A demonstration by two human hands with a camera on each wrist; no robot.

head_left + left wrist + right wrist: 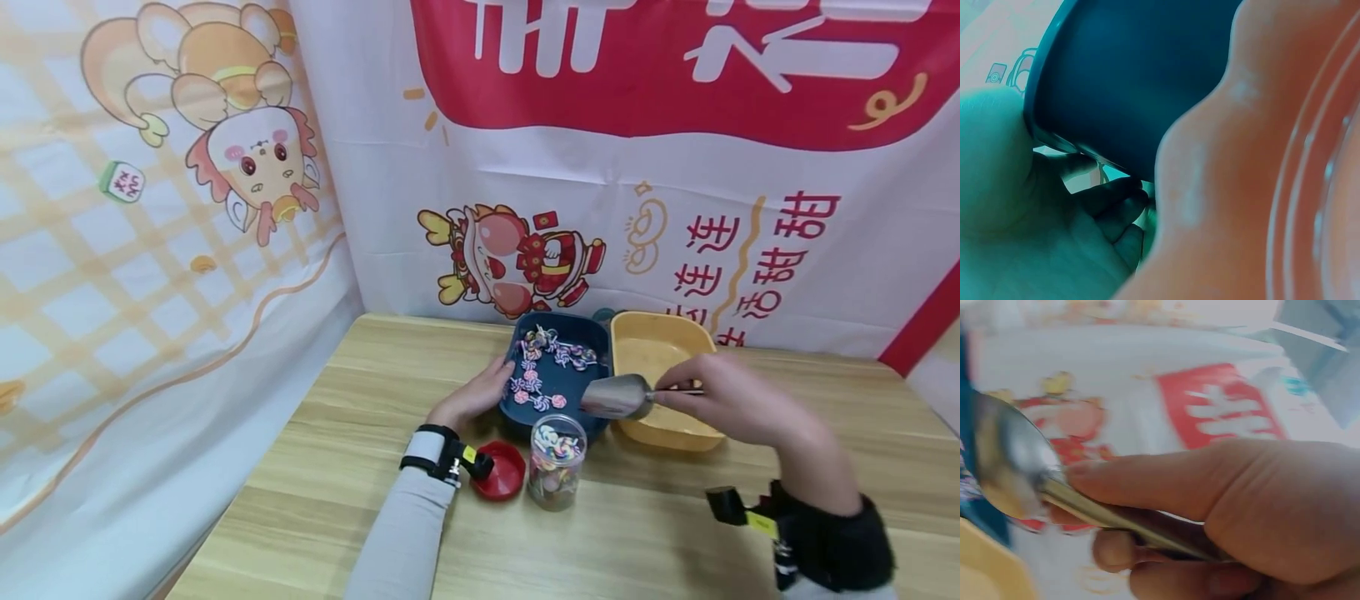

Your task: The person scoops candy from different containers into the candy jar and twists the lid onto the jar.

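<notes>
A dark blue tray [595, 332] on the wooden table holds several swirl-patterned candies [534, 377]. My left hand [474, 397] grips the tray's left edge; in the left wrist view its fingers [1110, 209] curl under the dark rim [1044, 134]. My right hand [731, 397] pinches the handle of a metal scoop [617, 397], which hovers over the tray's right front corner. The right wrist view shows the scoop [1007, 465] and its handle between thumb and fingers. A clear jar [556, 461] partly filled with candies stands in front of the tray, its red lid [501, 472] beside it.
A yellow tray [656, 337] sits right of the blue one, partly behind my right hand. Printed banners hang as walls at the back and left. Bare wooden table [315, 475] spreads to the left and front.
</notes>
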